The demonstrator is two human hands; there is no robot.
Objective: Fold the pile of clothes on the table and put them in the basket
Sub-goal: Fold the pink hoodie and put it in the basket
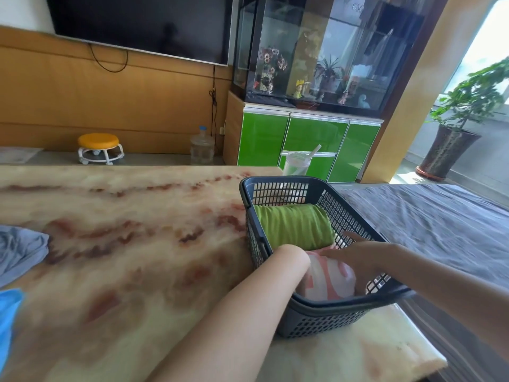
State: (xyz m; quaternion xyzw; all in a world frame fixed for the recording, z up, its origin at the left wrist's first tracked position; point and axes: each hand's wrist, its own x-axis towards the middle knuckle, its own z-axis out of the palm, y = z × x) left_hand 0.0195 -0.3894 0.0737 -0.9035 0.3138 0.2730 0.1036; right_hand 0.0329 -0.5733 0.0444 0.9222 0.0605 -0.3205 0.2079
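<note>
A dark plastic basket (316,323) stands at the right end of the marble table (124,244). Inside it, a folded green garment (294,227) lies at the far side. A folded white and pink garment (327,279) sits at the near side. My right hand (355,257) lies over this garment, with its fingers curled down around the right side. My left wrist (296,257) dips into the basket at the garment's left, and the hand itself is hidden below it. A crumpled grey-blue garment (19,249) and a bright blue one (8,312) lie at the table's left edge.
A clear cup with a straw (296,162) stands just behind the basket. A grey-covered surface (427,216) runs along the table's right side. Beyond the table are a small orange stool (99,147), a water bottle (202,147) and a green cabinet (311,139).
</note>
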